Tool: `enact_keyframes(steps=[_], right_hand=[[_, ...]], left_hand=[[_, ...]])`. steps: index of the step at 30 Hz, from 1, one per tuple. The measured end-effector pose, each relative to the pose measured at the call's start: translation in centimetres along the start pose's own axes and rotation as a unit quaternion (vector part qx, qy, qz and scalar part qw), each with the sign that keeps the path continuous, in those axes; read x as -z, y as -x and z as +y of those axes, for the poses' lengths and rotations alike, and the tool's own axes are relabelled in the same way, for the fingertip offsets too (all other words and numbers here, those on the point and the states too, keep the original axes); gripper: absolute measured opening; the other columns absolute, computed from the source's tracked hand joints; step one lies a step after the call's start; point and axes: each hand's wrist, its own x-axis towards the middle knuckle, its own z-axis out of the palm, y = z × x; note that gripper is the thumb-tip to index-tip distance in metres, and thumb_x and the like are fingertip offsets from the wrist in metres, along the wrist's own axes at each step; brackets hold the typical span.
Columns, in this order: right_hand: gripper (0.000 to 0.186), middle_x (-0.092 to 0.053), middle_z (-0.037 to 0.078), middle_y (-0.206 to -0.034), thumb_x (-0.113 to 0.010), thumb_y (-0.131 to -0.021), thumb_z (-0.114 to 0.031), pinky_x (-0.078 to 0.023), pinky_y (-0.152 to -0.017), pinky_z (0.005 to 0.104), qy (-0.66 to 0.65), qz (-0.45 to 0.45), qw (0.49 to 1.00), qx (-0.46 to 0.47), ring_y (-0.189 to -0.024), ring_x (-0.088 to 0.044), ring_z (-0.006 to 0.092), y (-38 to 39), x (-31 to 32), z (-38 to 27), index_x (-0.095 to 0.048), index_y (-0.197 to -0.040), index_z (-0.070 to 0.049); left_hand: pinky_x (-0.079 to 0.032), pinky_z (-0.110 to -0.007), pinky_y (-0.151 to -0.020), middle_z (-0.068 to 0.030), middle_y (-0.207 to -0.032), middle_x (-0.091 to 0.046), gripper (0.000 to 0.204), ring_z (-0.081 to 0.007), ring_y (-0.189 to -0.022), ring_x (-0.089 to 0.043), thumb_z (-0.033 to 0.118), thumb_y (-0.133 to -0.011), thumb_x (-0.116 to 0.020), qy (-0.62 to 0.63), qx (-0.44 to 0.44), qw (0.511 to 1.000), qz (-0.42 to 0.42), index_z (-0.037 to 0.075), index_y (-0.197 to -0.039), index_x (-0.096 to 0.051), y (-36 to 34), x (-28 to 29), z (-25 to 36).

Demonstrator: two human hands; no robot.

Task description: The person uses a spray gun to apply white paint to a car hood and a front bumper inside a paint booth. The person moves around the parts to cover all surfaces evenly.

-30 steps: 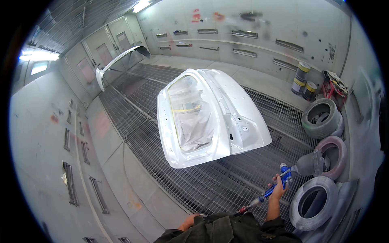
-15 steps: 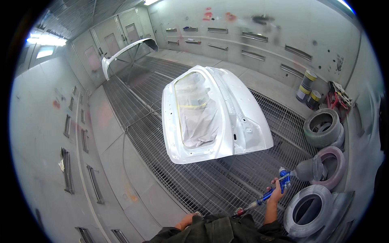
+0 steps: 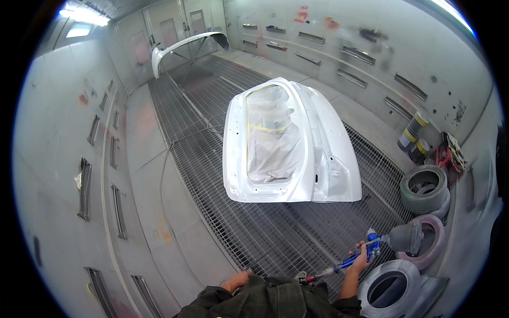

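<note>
My right hand [image 3: 361,261], low at the right, is closed around the handle of a blue spray gun [image 3: 374,246]. A greyish cup [image 3: 404,238] sticks out from the gun to the right, and an air-line fitting [image 3: 312,277] runs from its handle end toward my waist. At the lower middle, my left hand [image 3: 237,280] is curled close to my dark jacket; its fingertips are mostly hidden. In front of me, apart from both hands, is a white car tailgate panel [image 3: 309,183] with its window opening covered by a masking sheet [image 3: 271,155].
Metal grating [image 3: 254,233] covers the floor under the panel. Tyres [image 3: 389,286] lie along the right side, with paint cans [image 3: 412,130] and a red-and-black item [image 3: 448,153] beyond. A white curved car part [image 3: 185,41] stands far back. A hose [image 3: 166,204] lies at left.
The view has turned slightly, so the panel sits a little higher and farther right. My right hand keeps its grip on the spray gun; my left hand shows a little farther left.
</note>
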Motion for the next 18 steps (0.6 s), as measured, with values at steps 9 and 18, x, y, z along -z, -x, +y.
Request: enact_keyframes(steps=[9, 18], right_hand=[[0.015, -0.065, 0.003, -0.099, -0.057, -0.096, -0.013, -0.048, -0.05, 0.0258, -0.006, -0.007, 1.0, -0.01, -0.082, -0.059, 0.0104, 0.3, 0.1, 0.8, -0.06, -0.108, -0.006], [0.018, -0.066, 0.004, -0.1, -0.057, -0.095, -0.01, -0.05, -0.048, 0.0271, -0.002, 0.007, 1.0, -0.009, -0.084, -0.061, 0.0117, 1.5, -0.3, 0.2, -0.059, -0.112, -0.005]], left_hand=[[-0.051, -0.048, -0.083, -0.0186, -0.102, -0.069, 0.034, -0.0396, -0.098, -0.064, 0.035, -0.087, -0.059, -0.006, 0.011, 1.0, 0.011, 0.008, -0.106, -0.067, 0.9, 0.0, -0.3], [-0.05, -0.048, -0.087, -0.0203, -0.107, -0.067, 0.034, -0.0395, -0.103, -0.062, 0.03, -0.086, -0.059, -0.011, 0.014, 1.0, -0.004, 0.007, -0.111, -0.066, 2.2, 1.5, 0.4]])
